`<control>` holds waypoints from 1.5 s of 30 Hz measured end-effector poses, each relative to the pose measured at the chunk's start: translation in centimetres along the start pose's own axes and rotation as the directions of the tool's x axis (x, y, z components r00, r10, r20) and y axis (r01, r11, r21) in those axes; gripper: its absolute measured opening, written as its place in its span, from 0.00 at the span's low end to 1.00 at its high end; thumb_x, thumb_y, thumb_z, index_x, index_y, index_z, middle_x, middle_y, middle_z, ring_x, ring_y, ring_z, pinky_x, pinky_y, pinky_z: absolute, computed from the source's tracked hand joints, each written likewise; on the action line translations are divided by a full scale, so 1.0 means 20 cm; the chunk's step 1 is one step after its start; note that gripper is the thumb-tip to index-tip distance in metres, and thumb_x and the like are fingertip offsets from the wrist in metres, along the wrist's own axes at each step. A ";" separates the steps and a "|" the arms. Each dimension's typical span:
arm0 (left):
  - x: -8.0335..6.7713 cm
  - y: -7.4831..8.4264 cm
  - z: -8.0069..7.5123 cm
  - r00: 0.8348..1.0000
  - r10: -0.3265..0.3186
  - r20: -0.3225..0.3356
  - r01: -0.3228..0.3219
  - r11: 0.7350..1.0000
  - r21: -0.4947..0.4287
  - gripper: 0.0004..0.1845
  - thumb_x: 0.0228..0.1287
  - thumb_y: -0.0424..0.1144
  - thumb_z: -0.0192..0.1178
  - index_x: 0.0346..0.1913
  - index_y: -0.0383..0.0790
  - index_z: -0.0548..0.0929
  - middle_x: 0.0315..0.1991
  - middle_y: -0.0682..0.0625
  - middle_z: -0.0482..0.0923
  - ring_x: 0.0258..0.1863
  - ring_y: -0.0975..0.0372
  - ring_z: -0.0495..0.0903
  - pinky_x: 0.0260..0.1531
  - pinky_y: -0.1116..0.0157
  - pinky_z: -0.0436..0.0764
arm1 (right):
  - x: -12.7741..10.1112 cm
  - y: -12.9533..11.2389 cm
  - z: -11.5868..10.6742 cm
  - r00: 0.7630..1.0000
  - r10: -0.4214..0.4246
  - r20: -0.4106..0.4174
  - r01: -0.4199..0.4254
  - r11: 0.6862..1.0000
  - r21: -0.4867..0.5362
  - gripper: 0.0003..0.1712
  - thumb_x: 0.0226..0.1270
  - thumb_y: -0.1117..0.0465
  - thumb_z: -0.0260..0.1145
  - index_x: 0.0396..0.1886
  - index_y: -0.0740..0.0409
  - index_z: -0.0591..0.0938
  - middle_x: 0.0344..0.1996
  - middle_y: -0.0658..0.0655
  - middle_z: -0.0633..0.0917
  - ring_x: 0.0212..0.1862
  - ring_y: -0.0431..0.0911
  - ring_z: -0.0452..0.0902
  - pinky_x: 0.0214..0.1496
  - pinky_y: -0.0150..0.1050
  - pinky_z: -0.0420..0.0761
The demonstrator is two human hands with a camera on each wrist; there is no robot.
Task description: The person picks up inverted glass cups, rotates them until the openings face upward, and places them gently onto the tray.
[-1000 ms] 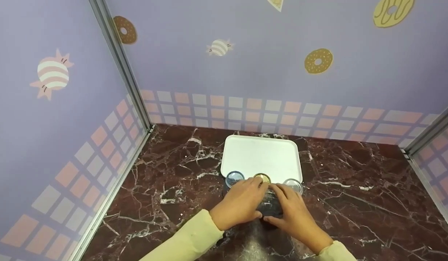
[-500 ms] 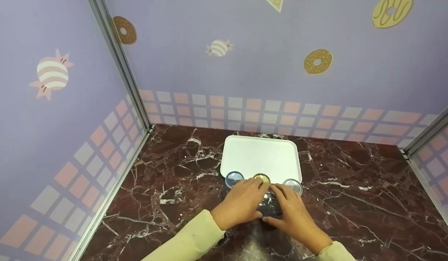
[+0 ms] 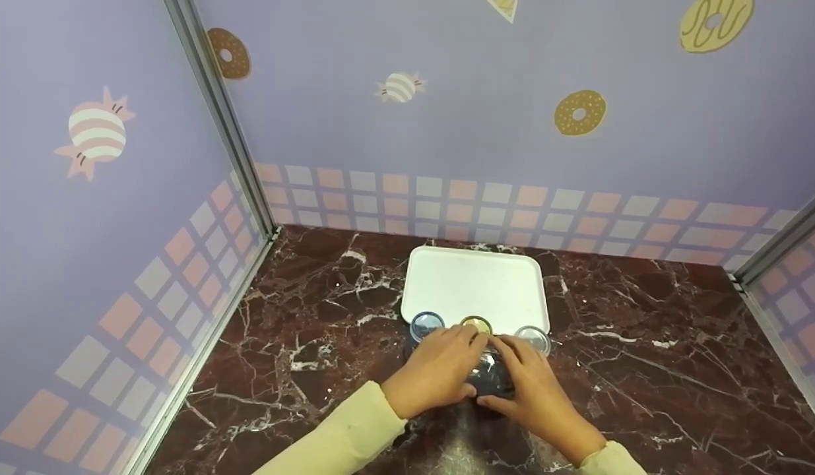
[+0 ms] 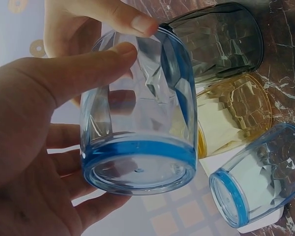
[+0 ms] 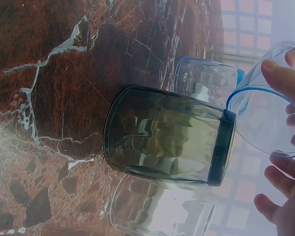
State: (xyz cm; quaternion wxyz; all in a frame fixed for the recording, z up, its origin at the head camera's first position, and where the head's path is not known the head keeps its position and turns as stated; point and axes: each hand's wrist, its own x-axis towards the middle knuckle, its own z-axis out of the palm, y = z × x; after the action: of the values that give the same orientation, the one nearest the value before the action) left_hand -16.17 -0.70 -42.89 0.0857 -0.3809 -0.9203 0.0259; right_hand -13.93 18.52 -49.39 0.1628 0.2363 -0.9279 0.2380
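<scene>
Holding one blue-rimmed cup [image 4: 137,137], both hands' grip curled round it, left hand [image 3: 435,371], right hand [image 3: 534,390], cup mostly hidden overhead.

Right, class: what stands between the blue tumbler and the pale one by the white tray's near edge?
A yellow tumbler, in the head view, between the blue tumbler and the pale tumbler.
</scene>
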 end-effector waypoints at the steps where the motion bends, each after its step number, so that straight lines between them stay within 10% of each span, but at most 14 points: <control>1: 0.00 0.00 0.00 1.000 -0.001 0.002 0.001 1.000 0.002 0.43 0.45 0.60 0.73 0.63 0.44 0.71 0.52 0.51 0.76 0.49 0.60 0.79 0.48 0.63 0.80 | 0.00 0.00 0.00 1.000 -0.004 -0.006 0.004 1.000 0.003 0.55 0.39 0.45 0.82 0.69 0.53 0.68 0.60 0.58 0.74 0.62 0.54 0.71 0.62 0.59 0.72; 45: -0.04 -0.06 -0.03 0.988 -0.018 -0.156 -0.006 0.988 -0.152 0.38 0.44 0.57 0.74 0.56 0.43 0.73 0.49 0.52 0.77 0.45 0.62 0.80 0.44 0.64 0.82 | -0.02 0.01 -0.01 0.990 0.139 0.016 -0.140 0.976 0.168 0.64 0.38 0.50 0.82 0.75 0.56 0.58 0.64 0.66 0.73 0.64 0.61 0.70 0.64 0.62 0.70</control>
State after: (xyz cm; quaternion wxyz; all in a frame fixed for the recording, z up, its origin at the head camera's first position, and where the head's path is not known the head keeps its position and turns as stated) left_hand -16.34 -2.11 -42.35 0.1286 -0.3846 -0.9110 -0.0748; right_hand -13.81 18.92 -49.54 0.1231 0.1841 -0.9191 0.3259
